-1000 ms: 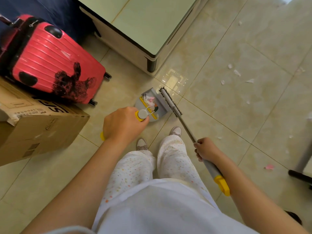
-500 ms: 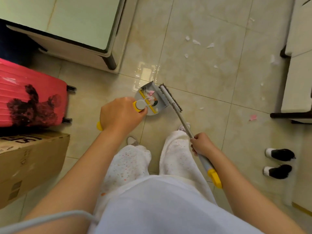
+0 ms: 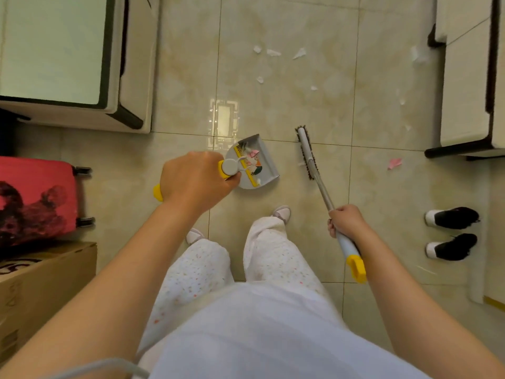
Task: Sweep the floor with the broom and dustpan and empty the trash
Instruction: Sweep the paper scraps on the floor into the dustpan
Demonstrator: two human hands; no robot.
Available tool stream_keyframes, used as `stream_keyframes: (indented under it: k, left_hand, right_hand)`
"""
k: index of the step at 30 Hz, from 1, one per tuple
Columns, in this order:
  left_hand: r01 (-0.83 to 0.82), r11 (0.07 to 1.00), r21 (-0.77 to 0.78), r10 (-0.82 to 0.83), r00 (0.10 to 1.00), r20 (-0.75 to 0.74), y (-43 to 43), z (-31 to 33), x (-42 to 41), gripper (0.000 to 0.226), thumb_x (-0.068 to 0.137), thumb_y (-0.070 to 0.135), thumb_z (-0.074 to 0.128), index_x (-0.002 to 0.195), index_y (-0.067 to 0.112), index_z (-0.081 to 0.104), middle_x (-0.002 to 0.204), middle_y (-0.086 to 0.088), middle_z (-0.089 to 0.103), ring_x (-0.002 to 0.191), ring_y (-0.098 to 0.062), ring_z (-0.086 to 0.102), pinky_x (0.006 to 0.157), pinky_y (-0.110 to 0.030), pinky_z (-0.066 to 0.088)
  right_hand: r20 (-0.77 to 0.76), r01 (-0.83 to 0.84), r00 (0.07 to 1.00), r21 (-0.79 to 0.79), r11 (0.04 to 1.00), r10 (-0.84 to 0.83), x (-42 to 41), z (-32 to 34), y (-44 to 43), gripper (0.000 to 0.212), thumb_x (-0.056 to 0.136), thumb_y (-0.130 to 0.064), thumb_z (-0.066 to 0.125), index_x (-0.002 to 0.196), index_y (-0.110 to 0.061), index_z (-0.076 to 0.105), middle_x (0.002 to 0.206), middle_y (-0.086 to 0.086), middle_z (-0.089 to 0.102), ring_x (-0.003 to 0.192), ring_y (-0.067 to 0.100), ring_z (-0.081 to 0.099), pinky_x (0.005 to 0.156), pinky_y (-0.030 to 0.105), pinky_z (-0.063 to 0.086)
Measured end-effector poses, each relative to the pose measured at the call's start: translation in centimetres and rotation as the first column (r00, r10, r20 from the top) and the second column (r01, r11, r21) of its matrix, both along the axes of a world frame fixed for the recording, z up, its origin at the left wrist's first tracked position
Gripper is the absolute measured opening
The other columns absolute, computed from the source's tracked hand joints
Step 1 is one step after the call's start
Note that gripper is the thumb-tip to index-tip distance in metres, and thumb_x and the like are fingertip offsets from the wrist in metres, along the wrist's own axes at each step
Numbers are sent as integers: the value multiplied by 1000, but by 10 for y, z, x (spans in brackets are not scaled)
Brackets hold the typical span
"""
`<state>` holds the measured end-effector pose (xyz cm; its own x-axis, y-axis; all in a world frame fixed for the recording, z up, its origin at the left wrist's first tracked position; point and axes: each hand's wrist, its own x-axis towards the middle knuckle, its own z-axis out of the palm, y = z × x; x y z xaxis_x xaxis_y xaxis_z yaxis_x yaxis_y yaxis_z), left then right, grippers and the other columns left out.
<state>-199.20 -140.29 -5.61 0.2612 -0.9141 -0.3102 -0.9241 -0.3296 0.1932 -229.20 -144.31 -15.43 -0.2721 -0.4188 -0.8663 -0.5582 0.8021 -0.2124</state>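
Below, on the beige tiled floor point(image 3: 287, 99), the left hand point(image 3: 195, 180) was closed around the yellow-ended handle of the grey dustpan point(image 3: 255, 162), which stood just in front of the person's feet. Inside the pan lay some scraps of paper, pink and white among them. The right hand point(image 3: 345, 221) was wrapped tight around the handle of the broom point(image 3: 317, 170), near its yellow end, and the brush head pointed forward, to the right of the dustpan and apart from it. I cannot tell if the bristles touched the tiles. Several white paper bits point(image 3: 273, 52) lay further ahead on the floor, well apart from the broom, and one pink scrap point(image 3: 394, 163) lay to the right of the brush head. A red suitcase point(image 3: 32, 198) and a cardboard box point(image 3: 41, 283) stood at the left, a low cabinet point(image 3: 131, 64) at the upper left, and a pair of black shoes point(image 3: 451, 232) at the right.
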Motion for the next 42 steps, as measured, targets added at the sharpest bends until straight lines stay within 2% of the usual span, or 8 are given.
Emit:
stream_keyframes:
  k: [11,14,17,19,23,28,33,42]
  left_hand:
    - [134,989,57,-138,988,74,-83,-4,-92,46,83,57,53,56,22,42,53,4,42,55,-23,49,49,-21,26]
    - [160,985,66,-166,982,85,-97,-9,-107,50,83,57,53,53,22,35,52,5,39,56,-24,49,50,-22,27]
    - [150,986,68,-156,983,94,-111,-11,-112,44,82,57,54,59,20,47,54,3,42,57,-26,49,51,-23,28]
    - [144,988,62,-150,984,99,-119,-11,-114,41,81,57,56,62,20,52,55,2,45,57,-26,50,49,-23,27]
    - [129,989,68,-135,986,101,-122,-11,-113,43,80,58,56,63,19,57,57,0,52,56,-26,53,49,-23,30]
    - [67,994,89,-77,991,112,-115,-13,-92,49,78,61,57,60,16,58,53,0,54,51,-25,52,45,-21,30]
    - [75,993,89,-86,989,121,-117,-14,-88,50,79,63,56,60,18,58,54,1,55,50,-23,52,46,-21,31]
    - [86,994,73,-93,991,100,-114,-12,-83,51,81,58,58,55,15,53,50,0,51,48,-24,51,45,-20,28]
  right_hand:
    - [53,47,997,27,999,-49,-67,-32,-84,11,96,0,38,90,1,47,67,13,43,51,22,39,44,28,35]
    - [73,53,996,48,997,-56,-71,-48,-92,9,95,0,38,93,1,47,68,12,43,51,21,40,38,22,36]
    - [103,35,994,72,997,-43,-65,-59,-90,10,94,-1,38,92,2,48,64,13,44,49,22,41,43,26,37]
    - [150,58,986,97,994,-73,-60,-59,-89,12,94,1,38,85,1,47,64,12,43,49,20,40,41,23,37]
    - [296,254,907,182,950,-299,-62,-41,-83,20,93,3,41,74,-1,47,67,14,45,50,18,38,34,15,34]
    - [365,192,904,123,974,-224,-74,-22,-67,21,95,-1,43,76,-3,53,64,11,47,44,16,41,34,17,35]
    - [344,206,913,78,975,-220,-77,-15,-81,16,97,-3,43,84,-2,51,63,10,45,35,11,42,33,15,35]
    - [211,188,957,66,980,-198,-63,-26,-93,15,96,-1,40,85,1,50,65,12,44,49,19,40,32,16,36]
